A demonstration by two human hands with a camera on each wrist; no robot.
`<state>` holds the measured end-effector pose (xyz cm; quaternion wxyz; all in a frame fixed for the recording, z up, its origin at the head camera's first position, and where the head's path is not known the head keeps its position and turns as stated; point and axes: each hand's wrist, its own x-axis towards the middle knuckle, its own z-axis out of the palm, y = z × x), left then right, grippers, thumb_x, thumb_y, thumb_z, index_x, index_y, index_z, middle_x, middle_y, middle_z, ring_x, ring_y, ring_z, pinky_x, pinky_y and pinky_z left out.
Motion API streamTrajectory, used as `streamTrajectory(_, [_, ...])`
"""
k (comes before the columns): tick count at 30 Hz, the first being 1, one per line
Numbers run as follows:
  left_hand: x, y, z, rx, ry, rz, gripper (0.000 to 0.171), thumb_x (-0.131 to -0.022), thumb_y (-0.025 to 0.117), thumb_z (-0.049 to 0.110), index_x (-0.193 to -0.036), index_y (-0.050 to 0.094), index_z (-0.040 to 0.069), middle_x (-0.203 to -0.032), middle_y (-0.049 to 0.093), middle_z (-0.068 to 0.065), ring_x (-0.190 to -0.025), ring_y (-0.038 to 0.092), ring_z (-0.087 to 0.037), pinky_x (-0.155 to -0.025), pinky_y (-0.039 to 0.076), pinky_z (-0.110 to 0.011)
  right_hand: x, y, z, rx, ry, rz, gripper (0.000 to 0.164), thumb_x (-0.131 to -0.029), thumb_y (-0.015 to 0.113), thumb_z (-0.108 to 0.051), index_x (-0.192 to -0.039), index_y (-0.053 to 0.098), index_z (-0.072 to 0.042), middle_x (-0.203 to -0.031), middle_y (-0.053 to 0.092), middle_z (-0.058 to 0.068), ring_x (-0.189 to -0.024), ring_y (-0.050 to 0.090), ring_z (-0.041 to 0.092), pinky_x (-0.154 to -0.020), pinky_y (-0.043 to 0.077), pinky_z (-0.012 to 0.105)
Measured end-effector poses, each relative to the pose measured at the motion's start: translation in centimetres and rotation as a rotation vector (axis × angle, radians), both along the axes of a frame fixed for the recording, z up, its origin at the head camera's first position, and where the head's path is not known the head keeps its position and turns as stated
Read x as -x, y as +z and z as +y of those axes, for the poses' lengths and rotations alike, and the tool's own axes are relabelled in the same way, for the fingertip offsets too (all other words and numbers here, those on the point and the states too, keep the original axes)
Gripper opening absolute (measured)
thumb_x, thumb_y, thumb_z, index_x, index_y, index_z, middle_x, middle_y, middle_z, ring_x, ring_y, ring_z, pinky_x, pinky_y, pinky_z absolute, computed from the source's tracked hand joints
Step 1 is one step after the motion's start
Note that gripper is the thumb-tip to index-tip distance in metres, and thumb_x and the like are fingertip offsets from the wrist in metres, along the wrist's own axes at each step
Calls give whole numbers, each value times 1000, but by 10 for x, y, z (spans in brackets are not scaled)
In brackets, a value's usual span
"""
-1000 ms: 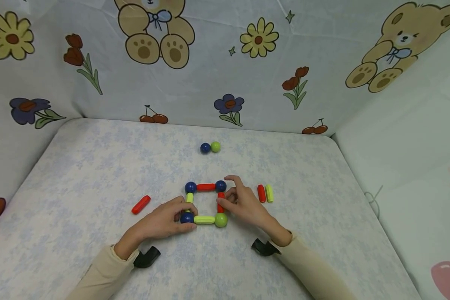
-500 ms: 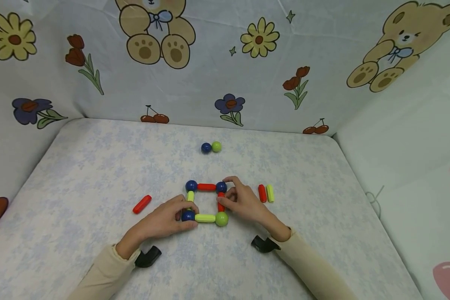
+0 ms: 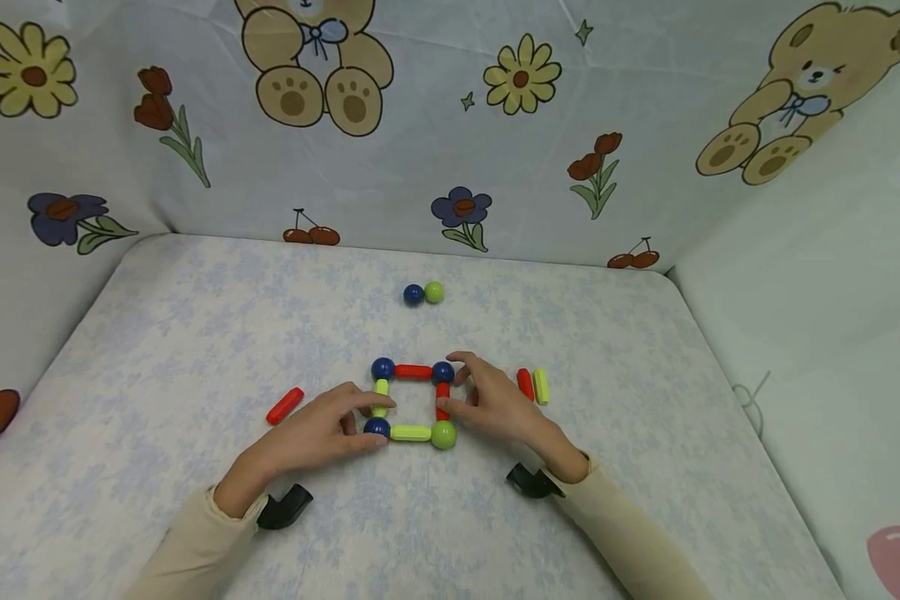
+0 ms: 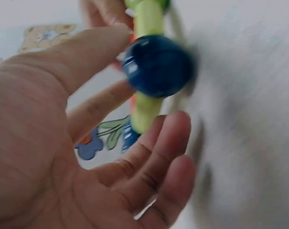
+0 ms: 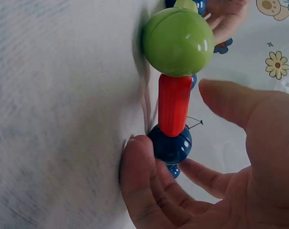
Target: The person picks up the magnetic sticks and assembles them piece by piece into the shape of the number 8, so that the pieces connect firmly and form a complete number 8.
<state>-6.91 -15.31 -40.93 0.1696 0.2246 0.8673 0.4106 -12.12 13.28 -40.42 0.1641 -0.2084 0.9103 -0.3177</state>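
Note:
A square of rods and balls lies flat on the table, with a red rod [image 3: 413, 372] at the back, a second red rod [image 5: 174, 105] on the right, and lime rods [image 3: 411, 433] at front and left. Blue balls [image 3: 383, 369] form three corners; a green ball [image 5: 178, 42] forms the front right one. My left hand [image 3: 330, 429] hovers loosely around the front left blue ball [image 4: 157, 66], fingers parted, thumb beside it. My right hand [image 3: 495, 404] is at the right side, its thumb apart from the red rod and fingertips close to the back right blue ball [image 5: 172, 144]; contact is unclear.
Another blue ball [image 3: 413, 294] and green ball [image 3: 434, 292] sit side by side farther back. A loose red rod [image 3: 285, 406] lies left of my left hand. A red rod [image 3: 525, 385] and a lime rod [image 3: 542, 387] lie to the right. A printed cloth [image 3: 390, 183] rises behind the table.
My left hand has loosened from the front left ball and drawn slightly back, its fingers spreading. My right hand has eased its pinch on the right red rod. The square has barely moved.

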Motion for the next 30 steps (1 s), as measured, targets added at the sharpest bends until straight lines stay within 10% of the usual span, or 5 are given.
streamTrajectory(8, [-7, 27, -20, 70, 166, 166, 31, -92, 75, 21, -121, 67, 15, -104, 63, -4, -82, 56, -12, -67, 46, -28, -6, 6, 4, 90, 127, -93, 98, -78, 88, -36, -154, 30, -17, -152, 30, 10, -101, 61, 19, -81, 56, 32])
streamTrajectory(15, [-11, 23, -46, 212, 328, 201, 15, -89, 76, 17, -102, 68, 15, -107, 58, -14, -94, 48, -30, -72, 38, -36, -7, 4, 1, 62, 200, -76, 102, -73, 91, -34, -154, 32, -14, -160, 19, 12, -105, 59, 18, -84, 55, 33])
streamTrajectory(30, [-10, 3, -65, 167, 329, 118, 20, -92, 67, 2, -109, 66, 13, -100, 59, -11, -85, 56, -22, -66, 43, -34, 19, 0, -2, 95, 187, -81, 99, -74, 91, -26, -154, 34, -12, -161, 19, 13, -97, 63, 18, -80, 57, 30])
